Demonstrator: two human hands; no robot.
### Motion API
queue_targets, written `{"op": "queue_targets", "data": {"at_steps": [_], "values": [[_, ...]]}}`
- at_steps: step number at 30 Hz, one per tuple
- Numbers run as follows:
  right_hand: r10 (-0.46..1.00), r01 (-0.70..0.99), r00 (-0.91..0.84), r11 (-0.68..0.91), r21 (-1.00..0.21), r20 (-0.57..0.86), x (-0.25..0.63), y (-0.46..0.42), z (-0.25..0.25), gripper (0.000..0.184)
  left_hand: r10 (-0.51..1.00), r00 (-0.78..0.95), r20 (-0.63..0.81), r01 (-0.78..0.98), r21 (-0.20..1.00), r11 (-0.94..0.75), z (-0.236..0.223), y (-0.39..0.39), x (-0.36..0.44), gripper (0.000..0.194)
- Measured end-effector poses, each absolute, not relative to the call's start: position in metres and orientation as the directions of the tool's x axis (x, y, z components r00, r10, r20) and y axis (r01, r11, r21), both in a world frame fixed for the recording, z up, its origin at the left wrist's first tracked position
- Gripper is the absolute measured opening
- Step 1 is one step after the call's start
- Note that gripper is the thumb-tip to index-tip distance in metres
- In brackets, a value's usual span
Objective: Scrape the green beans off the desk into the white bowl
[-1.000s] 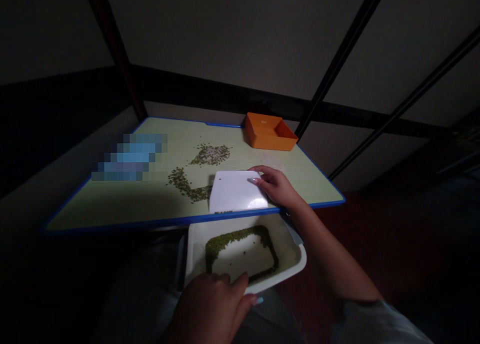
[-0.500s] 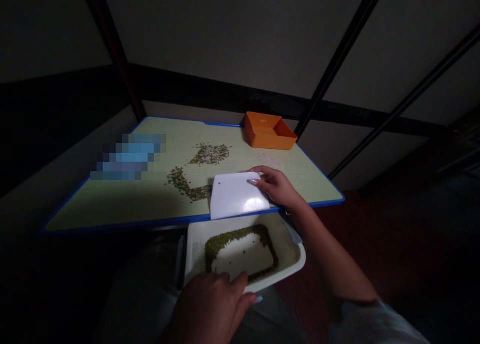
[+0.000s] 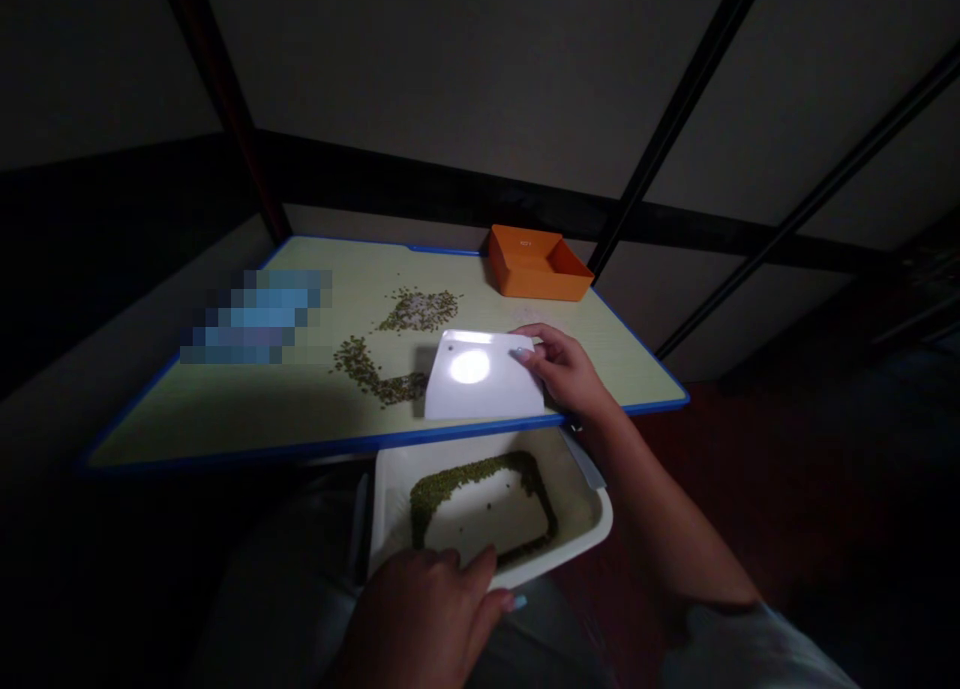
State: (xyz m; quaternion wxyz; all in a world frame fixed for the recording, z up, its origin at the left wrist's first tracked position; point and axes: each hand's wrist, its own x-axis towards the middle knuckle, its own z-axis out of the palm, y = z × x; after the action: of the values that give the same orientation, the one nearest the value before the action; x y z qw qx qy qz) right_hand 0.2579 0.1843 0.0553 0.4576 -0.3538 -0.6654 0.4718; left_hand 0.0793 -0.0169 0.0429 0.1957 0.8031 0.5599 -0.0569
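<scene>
My right hand [image 3: 564, 371] is closed on the right edge of a white plastic scraper [image 3: 480, 377] that stands tilted on the pale green table [image 3: 225, 409] near its front edge. Green beans [image 3: 369, 367] lie in a curved trail just left of the scraper, and a mixed pile of beans and pale grains [image 3: 420, 309] sits farther back. My left hand [image 3: 427, 614] grips the near rim of a white tray [image 3: 581, 524] held below the table's front edge. A ring of green beans [image 3: 442, 484] lies inside the tray.
An orange box [image 3: 536, 264] stands open at the table's back right corner. A blurred blue patch [image 3: 259, 314] lies on the left of the table. Dark frame bars [image 3: 675, 119] rise behind the table. The room is dim.
My right hand has drawn the scraper a little back from the table's front edge and tipped it up, so it catches the light. The tray and my left hand have barely moved.
</scene>
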Motion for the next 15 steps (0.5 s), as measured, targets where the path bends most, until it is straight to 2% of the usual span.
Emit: {"op": "queue_targets", "data": {"at_steps": [3,5,7,10,12,13,15], "values": [[0.931,-0.072,-0.190,0.305,-0.950,0.313,0.265,0.182,0.058,0.044,0.880,0.369,-0.300,0.921,0.246,-0.303,0.042,-0.016,0.079,0.026],[0.932,-0.072,-0.085,0.348,-0.935,0.353,0.273,0.175,0.060,0.043,0.881,0.375,-0.290,0.919,0.243,-0.311,0.041,-0.017,0.079,0.026],[0.904,0.022,0.037,0.426,-0.905,0.426,0.281,0.161,0.062,0.037,0.877,0.388,-0.283,0.913,0.246,-0.324,0.040,-0.016,0.077,0.026],[0.794,0.300,0.164,0.526,-0.796,0.586,0.291,0.130,0.062,0.021,0.868,0.413,-0.277,0.902,0.257,-0.347,0.036,-0.015,0.075,0.027],[0.706,0.475,0.126,0.574,-0.667,0.697,0.295,0.108,0.062,0.011,0.863,0.424,-0.274,0.897,0.262,-0.357,0.034,-0.014,0.075,0.028],[0.659,0.553,0.053,0.606,-0.571,0.751,0.296,0.097,0.061,0.007,0.861,0.428,-0.273,0.894,0.266,-0.360,0.034,-0.014,0.075,0.028],[0.570,0.643,-0.211,0.693,-0.327,0.794,0.296,0.080,0.060,0.009,0.859,0.434,-0.271,0.891,0.273,-0.364,0.033,-0.013,0.075,0.028]]}}
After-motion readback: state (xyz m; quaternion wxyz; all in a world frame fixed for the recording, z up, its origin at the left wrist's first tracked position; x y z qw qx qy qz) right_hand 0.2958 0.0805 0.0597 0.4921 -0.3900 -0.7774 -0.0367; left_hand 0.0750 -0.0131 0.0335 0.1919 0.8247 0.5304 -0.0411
